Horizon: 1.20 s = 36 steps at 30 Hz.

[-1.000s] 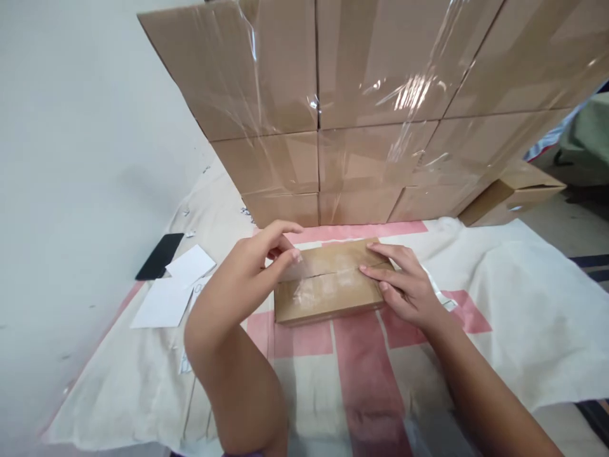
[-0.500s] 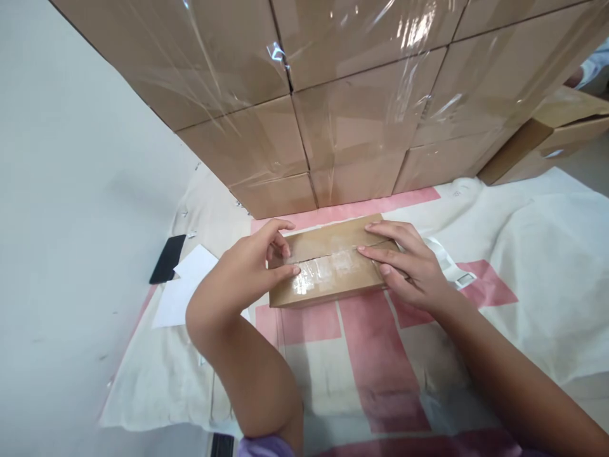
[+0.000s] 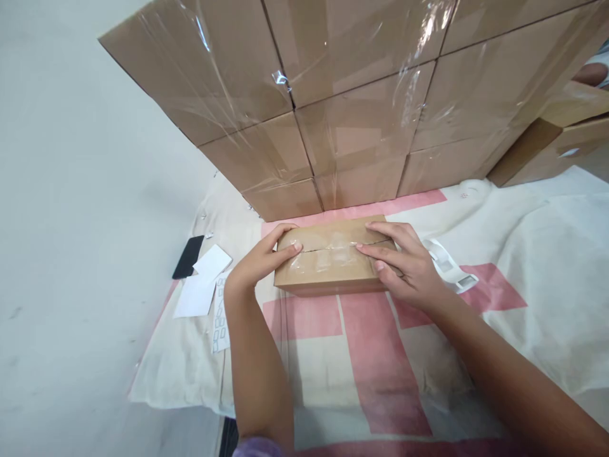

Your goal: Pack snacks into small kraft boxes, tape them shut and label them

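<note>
A small brown cardboard box (image 3: 328, 266) lies on a white and pink cloth (image 3: 361, 355), its top seam covered with clear tape. My left hand (image 3: 259, 261) curls round the box's left end, thumb and fingers pressed on its top edge. My right hand (image 3: 404, 263) lies on the right end with its fingers stretched flat along the taped seam.
A wall of stacked cardboard boxes (image 3: 342, 101) wrapped in clear film stands right behind. White paper sheets (image 3: 200, 289), a label strip (image 3: 219, 314) and a black phone (image 3: 188, 257) lie at the left by the white wall. A white tape dispenser (image 3: 451, 266) lies to the right.
My left hand has slid from the top seam down to the box's left end and now grips it. The right hand stays on the right end. The view shifted slightly.
</note>
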{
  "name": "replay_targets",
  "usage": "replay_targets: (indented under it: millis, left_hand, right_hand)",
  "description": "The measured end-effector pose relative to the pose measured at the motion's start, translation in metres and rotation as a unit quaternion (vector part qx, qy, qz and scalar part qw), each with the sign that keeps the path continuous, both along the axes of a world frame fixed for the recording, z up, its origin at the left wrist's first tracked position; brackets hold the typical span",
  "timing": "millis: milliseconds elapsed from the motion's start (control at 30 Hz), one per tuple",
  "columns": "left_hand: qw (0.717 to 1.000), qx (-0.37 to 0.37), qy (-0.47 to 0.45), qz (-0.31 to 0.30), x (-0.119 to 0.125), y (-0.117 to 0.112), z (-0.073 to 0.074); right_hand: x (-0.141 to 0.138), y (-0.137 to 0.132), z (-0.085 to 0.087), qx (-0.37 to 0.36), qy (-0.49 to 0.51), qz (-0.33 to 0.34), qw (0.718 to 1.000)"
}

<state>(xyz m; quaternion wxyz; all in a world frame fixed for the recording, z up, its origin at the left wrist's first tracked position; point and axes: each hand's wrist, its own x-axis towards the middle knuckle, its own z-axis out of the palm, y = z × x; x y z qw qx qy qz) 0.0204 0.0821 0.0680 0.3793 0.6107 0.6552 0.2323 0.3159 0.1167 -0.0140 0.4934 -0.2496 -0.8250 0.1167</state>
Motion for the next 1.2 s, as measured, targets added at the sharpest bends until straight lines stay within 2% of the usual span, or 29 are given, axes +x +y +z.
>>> replay_targets:
  millis: [133,200,267,367,500,567,633,667,700,767,867,933,1033,1200]
  left_hand:
    - [0.996,0.058,-0.043,0.049,0.003,-0.004,-0.020]
    - [0.995,0.069,-0.058,0.037,0.003,-0.014,-0.027]
    - [0.994,0.057,-0.092,0.033,0.005,-0.029,-0.035]
    - [0.983,0.053,-0.159,0.080,0.008,-0.057,-0.050]
    - [0.957,0.100,-0.232,0.140,-0.003,-0.100,-0.082]
    - [0.949,0.131,-0.173,0.230,-0.024,-0.119,-0.100]
    - [0.935,0.155,-0.022,0.320,-0.053,-0.134,-0.115]
    - [0.927,0.156,0.062,0.336,-0.070,-0.139,-0.120]
    - [0.920,0.155,0.137,0.333,-0.087,-0.143,-0.123]
    - [0.909,0.152,0.211,0.325,-0.119,-0.149,-0.125]
    - [0.898,0.153,0.252,0.326,-0.158,-0.156,-0.119]
    - [0.900,0.149,0.266,0.310,-0.175,-0.161,-0.114]
    - [0.920,0.131,0.269,0.251,-0.186,-0.169,-0.114]
    - [0.946,0.086,0.268,0.161,-0.177,-0.178,-0.130]
  right_hand:
    - [-0.001,-0.001,-0.002,-0.007,0.009,-0.002,1.000]
    - [-0.001,-0.002,-0.003,-0.007,0.025,-0.002,1.000]
    - [0.000,-0.001,-0.003,-0.008,0.038,-0.001,0.999]
    - [0.000,0.000,-0.003,-0.006,0.045,-0.002,0.999]
    - [-0.001,0.000,-0.004,0.007,0.047,-0.018,0.999]
    - [-0.001,0.000,-0.005,0.012,0.049,-0.022,0.998]
    - [-0.001,0.000,-0.006,0.017,0.054,-0.022,0.998]
    - [-0.001,0.000,-0.007,0.020,0.057,-0.022,0.998]
    - [-0.001,0.000,-0.007,0.020,0.058,-0.022,0.998]
    - [-0.002,0.000,-0.008,0.017,0.056,-0.024,0.998]
    - [-0.002,0.001,-0.008,0.009,0.053,-0.029,0.998]
    - [-0.002,0.001,-0.008,0.013,0.057,-0.027,0.998]
    - [-0.001,0.002,-0.007,0.026,0.060,-0.018,0.998]
    - [-0.002,0.003,-0.005,0.029,0.059,-0.013,0.998]
